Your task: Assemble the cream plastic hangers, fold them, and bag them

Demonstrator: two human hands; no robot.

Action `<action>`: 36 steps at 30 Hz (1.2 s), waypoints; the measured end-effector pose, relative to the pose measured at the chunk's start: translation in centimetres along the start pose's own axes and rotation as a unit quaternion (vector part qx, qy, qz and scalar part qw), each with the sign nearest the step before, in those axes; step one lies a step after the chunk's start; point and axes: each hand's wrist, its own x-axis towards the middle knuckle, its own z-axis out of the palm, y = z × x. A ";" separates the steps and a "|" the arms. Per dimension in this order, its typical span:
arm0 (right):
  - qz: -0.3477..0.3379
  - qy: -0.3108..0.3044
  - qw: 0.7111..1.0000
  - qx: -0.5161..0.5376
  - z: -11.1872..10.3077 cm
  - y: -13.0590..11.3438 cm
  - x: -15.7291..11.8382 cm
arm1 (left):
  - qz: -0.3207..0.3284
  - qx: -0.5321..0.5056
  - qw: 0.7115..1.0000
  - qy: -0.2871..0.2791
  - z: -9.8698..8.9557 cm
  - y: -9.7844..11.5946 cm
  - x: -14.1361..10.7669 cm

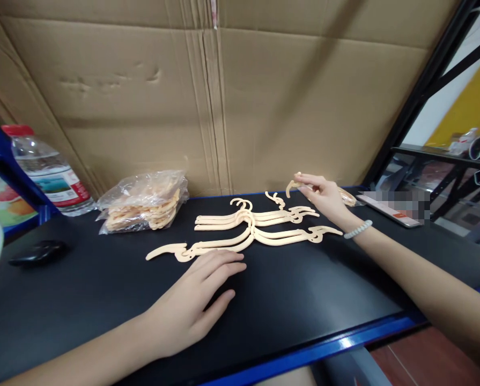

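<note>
Several beige folding clothes hangers (223, 242) lie spread on the black tabletop, their jointed arms reaching left and right and their hooks near the middle. My left hand (207, 289) rests palm down with fingers stretched, at the near edge of the front hanger. At the back right, my right hand (320, 194) pinches a small curved beige hook piece (291, 187) between thumb and fingers, raised above the table. Just left of it lie loose beige hooks (275, 199). Another beige bundle in clear plastic (347, 197) is partly hidden behind my right hand.
A clear plastic bag of beige hanger parts (143, 203) sits at the back left. Beside it stand a water bottle (54, 174) and a black mouse (38, 253). A flat pale phone-like object (390, 209) lies at right. Cardboard (288, 96) walls the back.
</note>
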 end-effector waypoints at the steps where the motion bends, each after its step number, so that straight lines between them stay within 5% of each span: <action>1: 0.023 0.005 0.997 0.068 0.2 -1.2 -0.4 | -0.012 -0.020 1.000 0.008 -0.1 0.2 0.0; 8: 0.093 -0.159 0.896 0.403 2.8 -8.5 -4.1 | -0.176 -0.261 0.947 0.069 0.1 1.1 0.9; 16: 0.060 -0.359 0.808 0.464 4.0 -11.4 -6.4 | -0.266 -0.426 0.851 0.156 0.5 0.5 1.6; 22: -0.009 -0.385 0.825 0.414 4.3 -12.8 -7.2 | -0.274 -0.453 0.830 0.175 0.5 0.4 1.8; 28: -0.138 -0.227 0.958 0.112 3.6 -8.3 -4.5 | -0.284 -0.495 0.799 0.188 0.6 0.3 1.8; 32: -0.161 -0.200 0.965 -0.048 3.4 -4.2 -2.7 | -0.291 -0.470 0.813 0.184 0.7 0.2 1.8; 36: -0.123 -0.240 0.960 -0.076 3.8 -2.8 -2.5 | -0.294 -0.458 0.816 0.197 0.8 0.2 1.7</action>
